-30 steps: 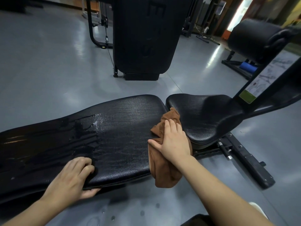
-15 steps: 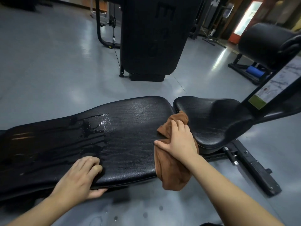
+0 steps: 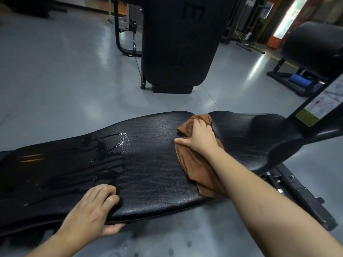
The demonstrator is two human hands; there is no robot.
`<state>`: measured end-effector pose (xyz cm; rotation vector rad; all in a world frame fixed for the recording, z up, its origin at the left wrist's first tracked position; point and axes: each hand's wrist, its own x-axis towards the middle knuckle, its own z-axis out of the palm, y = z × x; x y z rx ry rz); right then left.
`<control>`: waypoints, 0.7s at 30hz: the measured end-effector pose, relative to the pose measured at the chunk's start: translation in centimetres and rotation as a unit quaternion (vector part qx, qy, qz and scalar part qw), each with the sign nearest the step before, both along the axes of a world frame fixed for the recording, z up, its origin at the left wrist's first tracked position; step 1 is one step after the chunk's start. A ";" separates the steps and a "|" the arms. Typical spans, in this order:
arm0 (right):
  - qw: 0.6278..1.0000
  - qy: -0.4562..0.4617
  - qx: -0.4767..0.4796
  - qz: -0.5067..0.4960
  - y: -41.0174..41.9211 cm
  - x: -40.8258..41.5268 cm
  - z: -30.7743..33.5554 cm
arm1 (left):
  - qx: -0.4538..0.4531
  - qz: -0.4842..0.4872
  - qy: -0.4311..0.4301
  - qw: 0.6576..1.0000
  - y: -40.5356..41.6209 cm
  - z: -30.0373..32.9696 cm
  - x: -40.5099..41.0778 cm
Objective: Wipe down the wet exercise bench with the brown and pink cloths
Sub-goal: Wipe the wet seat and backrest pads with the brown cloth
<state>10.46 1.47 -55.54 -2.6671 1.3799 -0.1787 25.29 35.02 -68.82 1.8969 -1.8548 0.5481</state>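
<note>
Hands: right (image 3: 199,140) presses crumpled brown cloth (image 3: 196,164) flat-fingered; left (image 3: 92,208) grips wet, grainy black bench pad (image 3: 148,154).

Both forearms (image 3: 269,197) bare, no sleeves, no jewellery.

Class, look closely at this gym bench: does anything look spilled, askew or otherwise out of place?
Yes. Water lies pooled and streaked across the middle of the black bench pad, glinting, left of the brown cloth under the right hand. Dark drips spot the floor beneath.
</note>
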 end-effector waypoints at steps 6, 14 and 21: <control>0.999 -0.003 0.031 -0.010 -4.7 4.0 0.5 | -0.001 -0.017 0.001 1.000 -0.1 0.1 0.2; 1.000 0.020 -0.005 -0.015 -5.3 4.6 -0.1 | -0.004 -0.025 0.005 1.000 0.0 0.2 0.3; 0.999 0.006 -0.027 -0.025 -2.8 1.8 -0.5 | -0.008 -0.024 -0.013 1.000 -0.2 -0.1 0.5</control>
